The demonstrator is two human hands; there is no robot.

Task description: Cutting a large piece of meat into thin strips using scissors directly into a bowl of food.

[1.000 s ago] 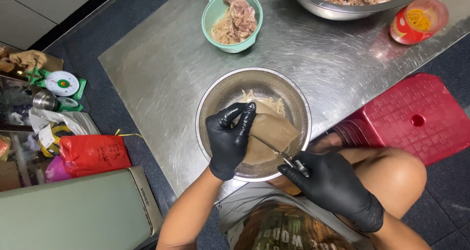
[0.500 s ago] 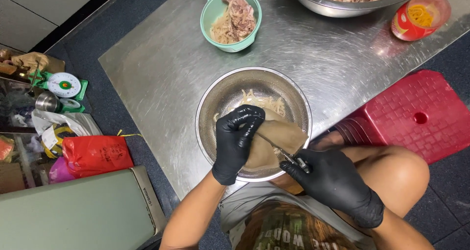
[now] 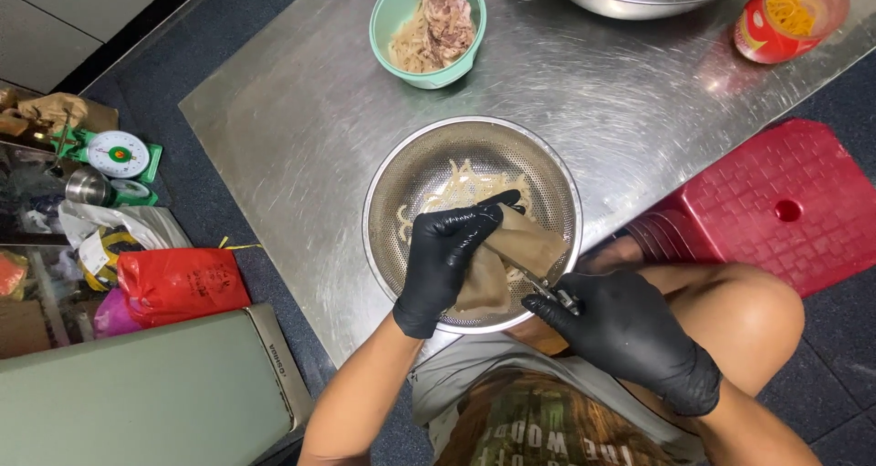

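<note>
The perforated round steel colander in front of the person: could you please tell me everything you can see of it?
The perforated round steel colander is shiny metal with a rolled rim and fine holes. It sits upright at the near edge of the steel table. Inside lie pale strips and a tan sheet of meat, which the black-gloved left hand holds while the right hand cuts with scissors.

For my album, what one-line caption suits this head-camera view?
Black-gloved left hand holds a brown sheet over a metal colander while the right hand snips with scissors.
</note>
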